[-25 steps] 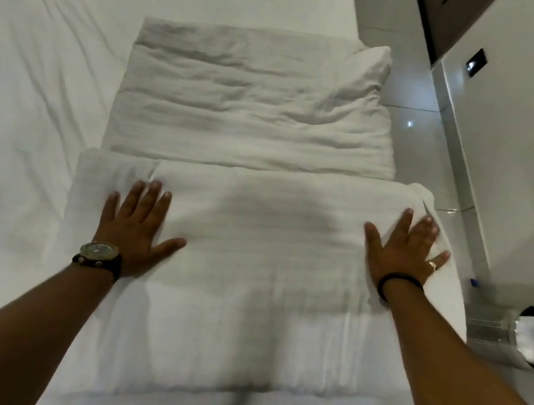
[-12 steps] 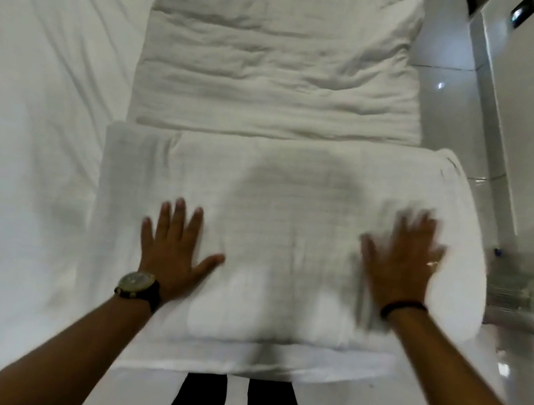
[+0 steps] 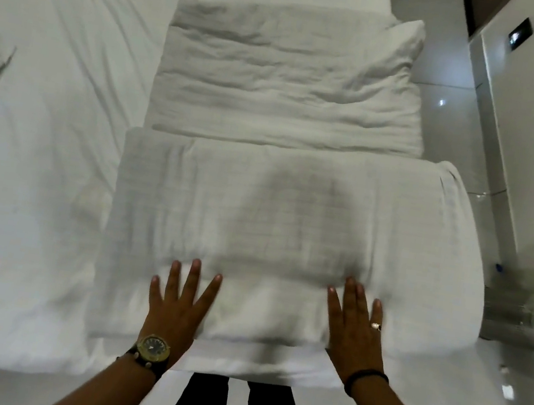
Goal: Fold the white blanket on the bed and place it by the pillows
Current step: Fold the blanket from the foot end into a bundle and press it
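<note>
Two flat hands press on my folded white blanket in the lower centre of the frame: my left hand, fingers spread, at its near edge, and my right hand, equally open, further right, neither gripping anything. It lies on the bed, long axis running left to right across the frame. Folding looks nearly finished; next I judge it needs carrying to the pillows, one perhaps showing at the left edge.

blanket, under both hands: white, faint woven grid
sheet, left of the hands: plain white
watch: gold face, black strap
wristband: black
</note>
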### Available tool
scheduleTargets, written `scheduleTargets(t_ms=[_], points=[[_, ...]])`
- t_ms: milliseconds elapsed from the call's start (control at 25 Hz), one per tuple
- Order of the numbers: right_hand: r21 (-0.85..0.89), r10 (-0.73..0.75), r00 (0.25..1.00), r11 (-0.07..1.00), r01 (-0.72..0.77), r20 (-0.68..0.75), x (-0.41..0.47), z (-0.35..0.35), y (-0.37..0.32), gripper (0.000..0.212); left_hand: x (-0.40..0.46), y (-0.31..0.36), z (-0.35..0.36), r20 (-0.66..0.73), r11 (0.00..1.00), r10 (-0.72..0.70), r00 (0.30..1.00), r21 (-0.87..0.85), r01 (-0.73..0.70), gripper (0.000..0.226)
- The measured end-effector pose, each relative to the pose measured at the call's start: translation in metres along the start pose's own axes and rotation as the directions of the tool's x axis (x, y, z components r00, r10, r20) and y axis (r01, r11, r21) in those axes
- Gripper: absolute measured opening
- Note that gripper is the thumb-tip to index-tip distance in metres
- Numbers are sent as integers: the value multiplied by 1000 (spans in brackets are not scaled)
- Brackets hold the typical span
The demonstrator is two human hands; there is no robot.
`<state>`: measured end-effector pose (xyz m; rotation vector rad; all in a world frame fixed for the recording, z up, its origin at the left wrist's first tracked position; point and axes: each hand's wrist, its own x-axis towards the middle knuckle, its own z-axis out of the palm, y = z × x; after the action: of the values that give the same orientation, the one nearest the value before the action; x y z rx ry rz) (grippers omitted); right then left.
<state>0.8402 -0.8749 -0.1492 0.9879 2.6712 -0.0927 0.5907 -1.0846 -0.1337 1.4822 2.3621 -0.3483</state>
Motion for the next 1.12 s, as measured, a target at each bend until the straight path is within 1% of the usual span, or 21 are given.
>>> scheduleTargets(t_ms=[80,160,240,280,320,360,400,440,520,560,600,640,680,720,800,880,920,1000,1040,1080,1120], points=[[0,-31,995,1000,31,-94,4,-7,-6,86,0,0,-9,40,1000,-1,999,19,0,119],[73,-74,972,993,92,-224,7,-22,1,64,-2,-11,-28,116,998,62,991,2,-63,115],[177,-90,963,975,138,-255,17,-59,11,47,0,-26,-67,150,985,171,974,-55,-164,94],[218,-93,962,964,151,-257,31,-87,17,43,8,-36,-96,134,974,201,970,-134,-183,78],[243,-104,963,956,167,-250,51,-118,24,44,23,-48,-127,100,963,193,976,-210,-169,65],[246,-125,971,954,174,-202,79,-156,33,47,45,-60,-162,81,958,201,976,-223,-179,57],[215,-146,981,961,171,-129,117,-200,42,49,75,-74,-204,30,966,193,981,-182,-185,54],[176,-162,982,968,177,-96,161,-244,54,51,112,-88,-248,-35,977,179,983,-113,-181,51],[55,-140,985,988,146,-101,256,-324,71,51,193,-116,-334,-102,997,70,992,19,-69,48],[0,-95,979,995,96,-179,294,-359,73,45,228,-128,-370,-173,999,15,985,48,-7,45],[-47,-35,945,999,21,-324,326,-383,74,38,260,-138,-394,-273,997,-33,961,63,52,42],[-45,43,891,997,-70,-452,348,-392,74,36,285,-145,-403,-355,993,-80,931,56,107,43],[27,111,857,993,-112,-503,364,-389,71,40,305,-147,-401,-397,990,-109,911,37,134,47],[108,158,857,987,-120,-491,374,-377,67,48,324,-146,-389,-387,989,-122,914,27,144,52],[142,140,897,986,-87,-419,384,-330,58,68,351,-141,-338,-248,992,-114,962,25,124,67],[79,76,953,995,-55,-292,391,-265,55,87,368,-145,-275,-56,993,-119,991,1,119,89],[32,63,975,998,-57,-211,397,-234,59,97,375,-149,-247,-8,991,-134,991,-16,134,102],[-54,68,993,996,-74,-96,414,-176,70,111,388,-155,-204,8,986,-164,986,-26,164,120],[-70,83,994,994,-89,-74,425,-152,73,111,396,-154,-187,1,987,-162,987,-2,162,122],[-66,98,991,992,-104,-88,436,-131,72,107,404,-149,-172,-24,987,-155,988,26,156,120],[-41,105,982,993,-113,-157,445,-114,69,103,411,-144,-161,-97,986,-151,984,51,156,113]])
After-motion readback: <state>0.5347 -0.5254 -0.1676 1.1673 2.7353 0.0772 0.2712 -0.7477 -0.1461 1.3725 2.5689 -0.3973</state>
